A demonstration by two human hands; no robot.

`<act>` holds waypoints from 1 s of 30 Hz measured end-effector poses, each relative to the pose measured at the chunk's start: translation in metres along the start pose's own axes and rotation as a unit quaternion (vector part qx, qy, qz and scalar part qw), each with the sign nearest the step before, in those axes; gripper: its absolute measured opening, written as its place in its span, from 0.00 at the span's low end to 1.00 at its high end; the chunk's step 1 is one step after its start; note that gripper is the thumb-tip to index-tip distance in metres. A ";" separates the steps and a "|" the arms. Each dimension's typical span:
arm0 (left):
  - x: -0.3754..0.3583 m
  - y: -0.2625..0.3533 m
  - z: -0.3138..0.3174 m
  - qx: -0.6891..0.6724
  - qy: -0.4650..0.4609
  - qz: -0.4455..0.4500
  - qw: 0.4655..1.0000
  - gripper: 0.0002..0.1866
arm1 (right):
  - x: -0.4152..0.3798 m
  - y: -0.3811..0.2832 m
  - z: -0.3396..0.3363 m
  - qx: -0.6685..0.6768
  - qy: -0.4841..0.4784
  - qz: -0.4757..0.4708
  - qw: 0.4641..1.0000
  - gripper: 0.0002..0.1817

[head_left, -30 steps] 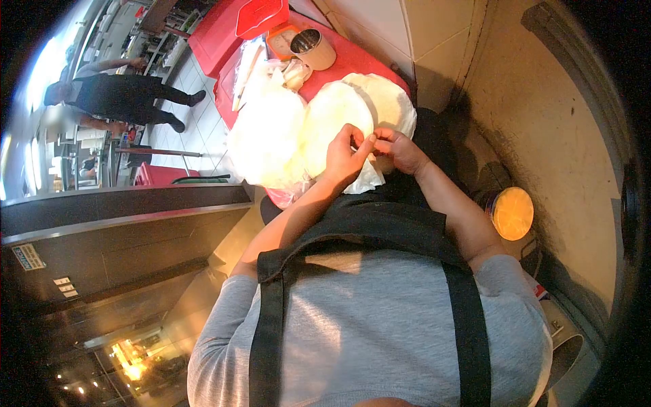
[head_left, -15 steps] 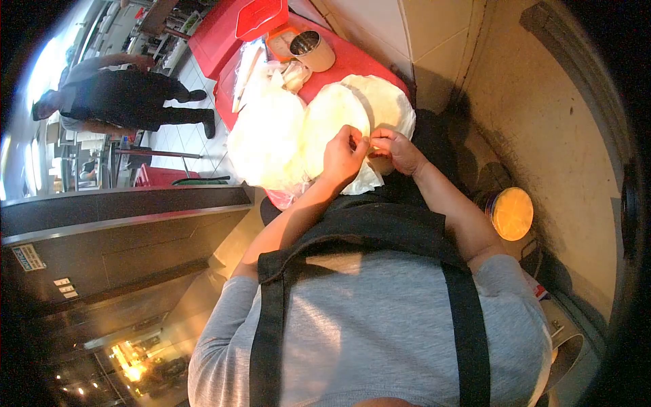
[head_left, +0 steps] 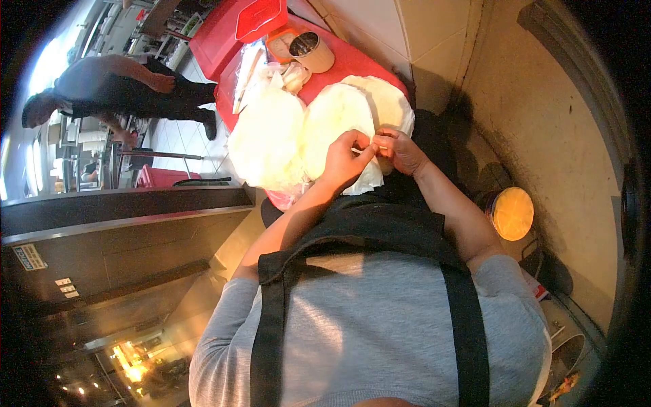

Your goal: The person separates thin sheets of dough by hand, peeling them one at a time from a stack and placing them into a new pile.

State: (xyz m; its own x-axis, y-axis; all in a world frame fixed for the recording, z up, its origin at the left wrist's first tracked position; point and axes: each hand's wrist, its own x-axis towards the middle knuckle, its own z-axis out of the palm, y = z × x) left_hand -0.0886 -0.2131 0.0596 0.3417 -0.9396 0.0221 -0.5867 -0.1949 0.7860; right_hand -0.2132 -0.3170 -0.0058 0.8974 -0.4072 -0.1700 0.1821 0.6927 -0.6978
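Observation:
Three pale round stacks lie side by side on a red surface: the left stack (head_left: 268, 139), the middle stack (head_left: 336, 115) and the right stack (head_left: 386, 102). Over the near edge of the middle one is my left hand (head_left: 349, 159), thumb and finger pinched. My right hand (head_left: 401, 152) meets it fingertip to fingertip, closed in a pinch too. Whatever lies between the fingertips is too small to make out. White paper or plastic (head_left: 366, 180) hangs below the hands.
Beyond the stacks, the red surface (head_left: 356, 57) holds a metal-lined cup (head_left: 313, 53), an orange-rimmed container (head_left: 281, 44) and a red tray (head_left: 261, 19). A yellow-topped tub (head_left: 512, 214) is at right. Another person (head_left: 122, 85) stands at far left.
My left hand has shifted slightly down and right, its fingers still pinched against my right hand's. The other person leans further forward, with the arms moved.

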 end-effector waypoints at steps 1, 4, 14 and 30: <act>0.000 0.001 0.000 -0.014 -0.006 -0.005 1.000 0.07 | -0.002 -0.003 0.002 -0.003 -0.002 0.003 1.000 0.16; 0.000 -0.002 0.001 -0.030 -0.013 0.004 0.999 0.07 | 0.000 -0.001 0.005 0.023 0.006 0.001 1.000 0.15; 0.000 -0.003 0.003 -0.011 -0.016 0.025 0.999 0.07 | 0.001 0.002 0.006 0.055 0.018 -0.009 0.998 0.16; 0.000 0.002 0.002 0.009 -0.012 0.010 1.000 0.10 | 0.002 -0.001 0.003 0.042 0.013 0.007 0.999 0.11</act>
State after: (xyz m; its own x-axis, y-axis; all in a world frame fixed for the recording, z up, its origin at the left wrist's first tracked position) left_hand -0.0912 -0.2141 0.0600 0.3118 -0.9499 0.0219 -0.6057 -0.1809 0.7748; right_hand -0.2106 -0.3164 -0.0033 0.8896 -0.4116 -0.1980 0.2034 0.7452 -0.6351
